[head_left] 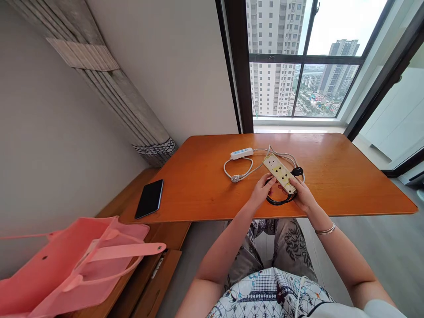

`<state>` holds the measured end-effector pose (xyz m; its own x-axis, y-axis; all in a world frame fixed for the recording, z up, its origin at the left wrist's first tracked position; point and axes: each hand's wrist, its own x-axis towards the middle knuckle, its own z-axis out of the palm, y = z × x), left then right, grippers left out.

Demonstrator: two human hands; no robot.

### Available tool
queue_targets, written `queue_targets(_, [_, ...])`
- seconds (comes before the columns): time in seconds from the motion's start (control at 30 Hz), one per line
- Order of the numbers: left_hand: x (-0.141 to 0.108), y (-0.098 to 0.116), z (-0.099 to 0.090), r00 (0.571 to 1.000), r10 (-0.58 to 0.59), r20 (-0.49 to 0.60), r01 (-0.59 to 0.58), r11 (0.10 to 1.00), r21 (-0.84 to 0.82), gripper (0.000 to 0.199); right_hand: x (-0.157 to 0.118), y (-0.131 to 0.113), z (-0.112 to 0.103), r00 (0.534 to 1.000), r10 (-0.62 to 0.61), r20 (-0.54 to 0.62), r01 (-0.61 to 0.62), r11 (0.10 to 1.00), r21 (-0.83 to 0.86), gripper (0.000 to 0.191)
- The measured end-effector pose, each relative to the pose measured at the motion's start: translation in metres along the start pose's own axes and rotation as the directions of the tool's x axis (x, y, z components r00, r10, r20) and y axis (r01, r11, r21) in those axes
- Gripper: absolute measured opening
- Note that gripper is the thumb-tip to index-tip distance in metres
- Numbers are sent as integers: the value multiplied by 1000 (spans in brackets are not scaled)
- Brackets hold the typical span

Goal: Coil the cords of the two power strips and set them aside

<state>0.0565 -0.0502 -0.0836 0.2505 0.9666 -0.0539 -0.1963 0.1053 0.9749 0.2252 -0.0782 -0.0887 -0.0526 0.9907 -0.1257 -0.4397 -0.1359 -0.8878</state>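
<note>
A yellowed white power strip (pixel 277 170) is tilted above the table's near part, with sockets facing up. My right hand (pixel 302 193) is closed on its near end, thumb on top. Beside its left edge, my left hand (pixel 262 190) is closed on the black cable (pixel 280 202), which loops below the strip; some of its fingers are hidden. A black plug (pixel 297 171) sticks out at the strip's right side. Beyond my hands lies a smaller white power strip (pixel 241 153) with a looped white cable (pixel 249 170) and a round plug (pixel 235 178).
The orange-brown wooden table (pixel 198 176) stands before my lap. A dark tablet (pixel 149 198) rests at its left end. Lower left, a pink bag (pixel 82 265) sits on a wooden bench (pixel 165 265). Behind are a window (pixel 304 57) and a grey curtain (pixel 132 101).
</note>
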Motion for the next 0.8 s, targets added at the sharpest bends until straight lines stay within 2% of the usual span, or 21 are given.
queue_targets(0.1, [5,-6,-7,996,44,-72,-45,999,-24,53,19,-12,-12,996,-63,-63,64,998,14,42])
queue_targets(0.2, [6,-19,-21,983,90,-158,-74,992,105,46,52,-37,-38,959,-162,-233,181,982,59,33])
queue_targets(0.33, [-5,-37,-38,969,203,-142,-150,936,317,35,105,-79,-87,828,-284,-484,326,945,2,19])
queue_targets(0.4, [-11,-40,-41,963,245,-110,-188,908,375,32,128,-95,-111,754,-274,-596,285,955,-79,20])
queue_targets(0.47, [-14,-41,-42,962,257,-89,-200,891,407,31,147,-106,-129,711,-258,-654,235,964,-125,24])
queue_targets(0.63, [-15,-40,-41,963,264,-56,-209,861,463,30,182,-115,-156,690,-222,-689,149,975,-165,30])
queue_targets(0.8, [-17,-40,-44,968,252,-20,-207,835,509,29,203,-116,-178,722,-234,-651,59,959,-278,28])
